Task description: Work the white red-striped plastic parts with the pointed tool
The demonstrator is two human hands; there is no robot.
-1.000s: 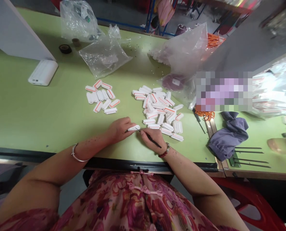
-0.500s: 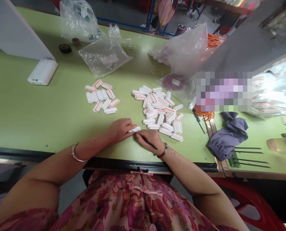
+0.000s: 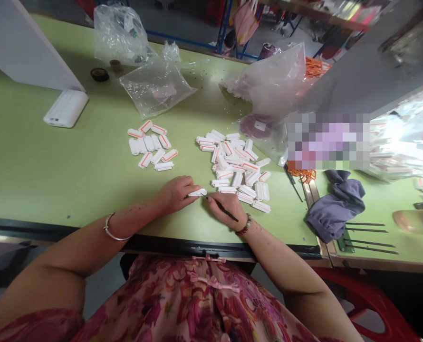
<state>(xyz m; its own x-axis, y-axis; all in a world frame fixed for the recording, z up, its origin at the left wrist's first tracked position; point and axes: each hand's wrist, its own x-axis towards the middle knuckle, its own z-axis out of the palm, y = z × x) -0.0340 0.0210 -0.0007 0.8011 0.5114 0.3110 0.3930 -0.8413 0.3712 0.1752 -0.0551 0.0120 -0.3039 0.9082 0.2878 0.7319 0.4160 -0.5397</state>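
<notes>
My left hand [image 3: 178, 194] is closed on a small white plastic piece [image 3: 197, 192], gripped by one end between thumb and fingers. In my right hand [image 3: 227, 209], held like a pen, is a slim black tool [image 3: 226, 211] that looks like tweezers. Its thin tip points left, at the free end of the piece; whether they touch I cannot tell. Just beyond my right hand lies a loose heap of similar white pieces [image 3: 237, 179], many with an orange-red stripe. Past my left hand is a smaller group of white pieces [image 3: 148, 143], some side by side.
Clear plastic bags [image 3: 158, 90] lie toward the back. A white power bank [image 3: 66, 108] and a tape roll [image 3: 99, 74] are on the left. To the right are orange pieces [image 3: 304, 175], a purple-grey cloth [image 3: 334, 206] and thin dark rods [image 3: 370, 242]. The table's front edge [image 3: 197, 248] is black.
The tool's tip has drawn back slightly to the right, and my right hand has shifted right with it. More of the white piece shows in my left hand. The view has tilted a little.
</notes>
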